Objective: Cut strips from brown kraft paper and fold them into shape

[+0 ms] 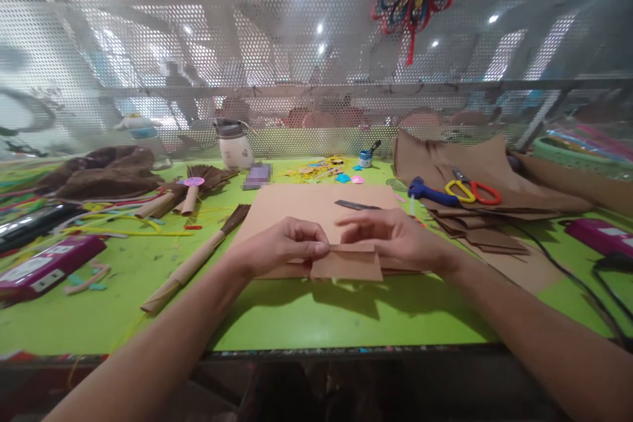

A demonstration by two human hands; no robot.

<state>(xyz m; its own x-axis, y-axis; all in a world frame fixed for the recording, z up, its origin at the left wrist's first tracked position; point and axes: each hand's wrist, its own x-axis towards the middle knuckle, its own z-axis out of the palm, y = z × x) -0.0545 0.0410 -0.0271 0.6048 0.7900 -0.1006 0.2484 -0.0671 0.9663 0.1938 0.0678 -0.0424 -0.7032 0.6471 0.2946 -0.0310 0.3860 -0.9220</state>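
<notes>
Forearms (168,335) cropped | hands (277,247) at folded paper (346,268) | left pinching, right grip unclear

1. The bare left forearm (168,326) slants inward from the lower left.
2. The left hand (289,245) is turned inward, its thumb and forefinger tips pinched together.
3. The bare right forearm (529,323) slants inward from the lower right.
4. The right hand (398,237) faces it, fingers bent; the hands are near but apart.

Craft workshop, seemingly: glue gun (435,194), scissors (475,191), brown paper stack (452,153), green worktable (306,330).
</notes>
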